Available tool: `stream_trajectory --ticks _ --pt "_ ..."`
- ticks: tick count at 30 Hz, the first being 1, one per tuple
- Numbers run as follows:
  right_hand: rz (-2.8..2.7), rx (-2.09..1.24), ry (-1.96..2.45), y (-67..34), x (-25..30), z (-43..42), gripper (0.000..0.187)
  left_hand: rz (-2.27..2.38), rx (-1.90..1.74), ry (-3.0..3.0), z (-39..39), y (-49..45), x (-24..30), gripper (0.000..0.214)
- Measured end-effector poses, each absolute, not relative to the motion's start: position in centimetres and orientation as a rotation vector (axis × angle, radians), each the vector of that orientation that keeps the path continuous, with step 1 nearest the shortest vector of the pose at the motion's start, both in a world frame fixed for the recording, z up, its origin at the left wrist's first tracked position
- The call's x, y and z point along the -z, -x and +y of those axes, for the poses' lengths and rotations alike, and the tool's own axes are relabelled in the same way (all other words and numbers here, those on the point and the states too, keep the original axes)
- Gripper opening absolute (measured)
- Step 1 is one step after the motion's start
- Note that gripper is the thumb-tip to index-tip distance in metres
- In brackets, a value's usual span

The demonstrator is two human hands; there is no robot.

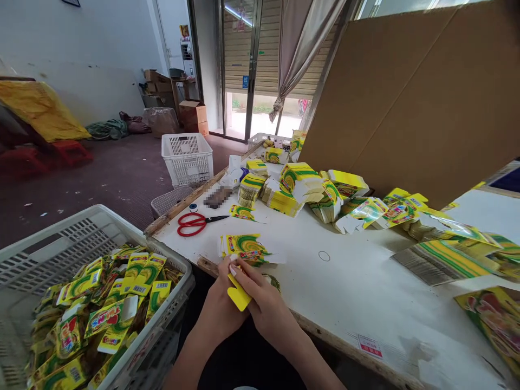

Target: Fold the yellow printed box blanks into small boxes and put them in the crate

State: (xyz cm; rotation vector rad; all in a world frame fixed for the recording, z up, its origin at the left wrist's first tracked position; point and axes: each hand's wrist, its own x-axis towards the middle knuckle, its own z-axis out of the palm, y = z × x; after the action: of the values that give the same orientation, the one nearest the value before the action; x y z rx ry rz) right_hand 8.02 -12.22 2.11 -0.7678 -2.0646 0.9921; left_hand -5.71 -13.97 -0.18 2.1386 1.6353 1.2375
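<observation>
My left hand (222, 298) and my right hand (262, 295) meet at the table's near edge. Between them they grip a small yellow carton (239, 295), partly covered by my fingers, with a yellow flap sticking out toward me. Just beyond my fingertips, a few flat yellow-and-green printed cartons (246, 245) lie stacked on the white table (300, 260). Farther off are red-handled scissors (195, 223), pointing right, beside a single flat carton (242, 212).
To my left stands a white plastic crate (101, 216) holding many yellow cartons. Bundles of flat cartons (300, 184) run along the table's far side, below a large cardboard sheet (406, 92). A second white crate (187, 157) is on the floor. A rubber band (324, 252) lies on the tabletop.
</observation>
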Motion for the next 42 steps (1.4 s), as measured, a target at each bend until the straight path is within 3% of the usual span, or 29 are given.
stream_trajectory --ticks 3,10,20,21,25,26,28,31,38,42 --pt "-1.969 -0.849 0.773 -8.5 -1.5 -11.3 0.061 1.787 -1.234 -2.027 -14.0 6.1 0.8 0.069" --pt "-2.162 -0.787 0.805 -9.7 -1.2 -10.4 0.063 1.819 -1.191 -2.066 -14.9 8.2 -1.3 0.049" --pt "-1.991 -1.014 0.864 -9.9 -2.7 -10.2 0.028 1.714 -1.21 -1.932 -14.5 7.7 -3.4 0.046" --pt "-1.911 -1.044 0.849 -9.4 -2.4 -10.3 0.032 1.71 -1.253 -1.846 -14.5 7.5 -3.3 0.047" --pt "-1.692 -1.134 0.759 -8.6 -1.2 -9.5 0.082 1.554 -1.69 -1.125 -14.6 7.9 -2.6 0.05" --pt "-1.705 -1.078 0.83 -8.7 -1.0 -8.8 0.085 1.471 -1.853 -0.86 -14.6 8.2 -2.5 0.05" --pt "-1.794 -0.861 1.086 -9.0 -0.6 -6.9 0.075 1.258 -2.095 -0.364 -14.4 9.0 -2.4 0.054" --pt "-1.937 -0.641 1.351 -9.3 0.0 -4.2 0.058 1.073 -2.035 0.007 -14.1 9.5 -2.2 0.058" --pt "-2.036 -0.584 1.441 -8.8 0.7 -2.8 0.052 1.124 -1.829 -0.084 -13.8 7.9 -0.1 0.027" --pt "-2.02 -0.592 1.447 -8.7 0.5 -3.2 0.05 1.136 -1.794 -0.15 -13.9 7.1 0.4 0.033"
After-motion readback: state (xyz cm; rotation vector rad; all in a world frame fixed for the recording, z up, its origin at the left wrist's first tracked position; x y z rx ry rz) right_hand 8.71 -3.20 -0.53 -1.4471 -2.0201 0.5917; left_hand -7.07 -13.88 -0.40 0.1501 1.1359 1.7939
